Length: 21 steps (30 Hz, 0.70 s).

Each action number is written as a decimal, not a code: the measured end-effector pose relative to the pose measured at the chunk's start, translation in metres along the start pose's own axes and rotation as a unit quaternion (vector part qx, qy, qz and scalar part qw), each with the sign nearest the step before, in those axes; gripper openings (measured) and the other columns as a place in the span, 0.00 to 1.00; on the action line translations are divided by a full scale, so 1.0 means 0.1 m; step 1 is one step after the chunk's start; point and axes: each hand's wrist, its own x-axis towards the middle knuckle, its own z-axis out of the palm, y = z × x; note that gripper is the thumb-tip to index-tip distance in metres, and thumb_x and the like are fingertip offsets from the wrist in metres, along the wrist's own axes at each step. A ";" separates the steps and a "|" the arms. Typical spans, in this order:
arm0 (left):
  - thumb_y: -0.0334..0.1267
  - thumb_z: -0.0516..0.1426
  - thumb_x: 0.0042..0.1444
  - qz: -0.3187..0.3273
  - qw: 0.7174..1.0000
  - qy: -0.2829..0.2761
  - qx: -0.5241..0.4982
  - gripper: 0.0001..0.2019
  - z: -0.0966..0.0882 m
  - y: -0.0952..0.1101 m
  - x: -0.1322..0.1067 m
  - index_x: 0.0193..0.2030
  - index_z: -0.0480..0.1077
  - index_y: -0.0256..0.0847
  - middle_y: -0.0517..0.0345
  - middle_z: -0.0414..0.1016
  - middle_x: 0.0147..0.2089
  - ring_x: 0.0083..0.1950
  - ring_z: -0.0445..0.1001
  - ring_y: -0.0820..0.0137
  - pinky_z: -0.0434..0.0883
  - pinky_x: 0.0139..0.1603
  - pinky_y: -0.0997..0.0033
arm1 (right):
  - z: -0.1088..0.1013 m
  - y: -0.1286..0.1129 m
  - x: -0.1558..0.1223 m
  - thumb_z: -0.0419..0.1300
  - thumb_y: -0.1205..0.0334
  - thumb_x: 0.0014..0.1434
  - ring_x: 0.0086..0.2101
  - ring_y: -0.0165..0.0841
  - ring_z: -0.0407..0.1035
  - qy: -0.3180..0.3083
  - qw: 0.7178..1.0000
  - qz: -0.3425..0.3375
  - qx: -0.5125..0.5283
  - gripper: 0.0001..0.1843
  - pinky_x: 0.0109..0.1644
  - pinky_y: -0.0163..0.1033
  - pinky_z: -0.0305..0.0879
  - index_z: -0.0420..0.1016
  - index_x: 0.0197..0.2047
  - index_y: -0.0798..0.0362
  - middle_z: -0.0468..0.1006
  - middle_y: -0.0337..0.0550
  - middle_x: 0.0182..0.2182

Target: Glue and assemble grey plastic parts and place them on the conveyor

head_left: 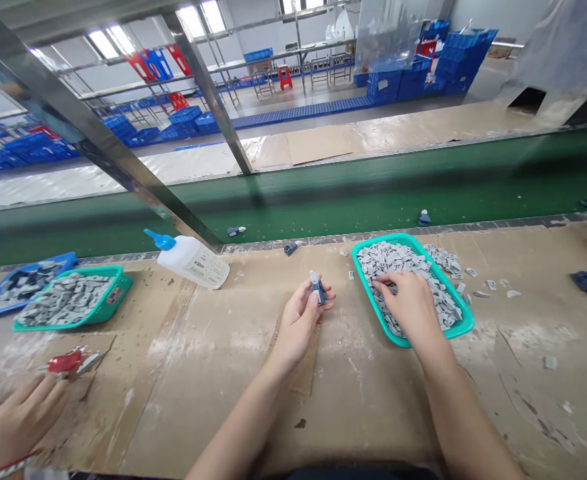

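One teal basket (pixel 453 333) sits right of the frame's centre. Over its left part, the right hand (pixel 409 297) is narrowed, fingertips down among the contents; whether it grips anything, I cannot tell. Near mid-frame, the left hand (pixel 301 317) pinches a blue-and-grey part (pixel 317 288), pale tip upward; a light, steady hold seems best. Among the loose grey pieces (pixel 391 257), separating just one looks wise.

Pale far wall (pixel 246 20); windows (pixel 212 16) set high, glaring white. Grey floor (pixel 273 100), somewhat shiny. Long table (pixel 283 55) runs below the windows, red stool (pixel 284 77) near it (blue crates (pixel 463 63) stacked tall at right). Nearer, a slanting metal post (pixel 213 87), catching light.
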 end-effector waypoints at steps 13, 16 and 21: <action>0.41 0.54 0.58 0.043 0.997 -0.021 0.058 0.11 -0.14 0.01 0.07 0.47 0.66 0.44 0.56 0.67 0.40 0.38 0.70 0.72 0.68 0.47 0.69 | 0.04 -0.17 -0.03 0.55 0.60 0.58 0.38 0.48 0.66 -0.029 0.991 0.078 -0.108 0.12 0.31 0.42 0.52 0.80 0.37 0.50 0.78 0.53 0.32; 0.39 0.53 0.58 0.090 0.990 -0.025 0.110 0.12 -0.22 0.06 0.30 0.48 0.65 0.43 0.54 0.69 0.41 0.39 0.72 0.70 0.69 0.47 0.67 | 0.06 -0.19 -0.02 0.55 0.58 0.58 0.38 0.49 0.66 -0.031 0.988 0.076 -0.129 0.13 0.33 0.43 0.53 0.80 0.36 0.52 0.78 0.55 0.32; 0.33 0.46 0.61 0.200 0.908 0.013 0.369 0.17 -0.47 0.15 1.10 0.57 0.58 0.41 0.45 0.72 0.49 0.47 0.72 0.67 0.67 0.51 0.62 | 0.08 -0.24 -0.03 0.53 0.60 0.60 0.38 0.50 0.67 -0.027 0.984 0.068 -0.160 0.14 0.37 0.46 0.54 0.78 0.34 0.55 0.77 0.56 0.32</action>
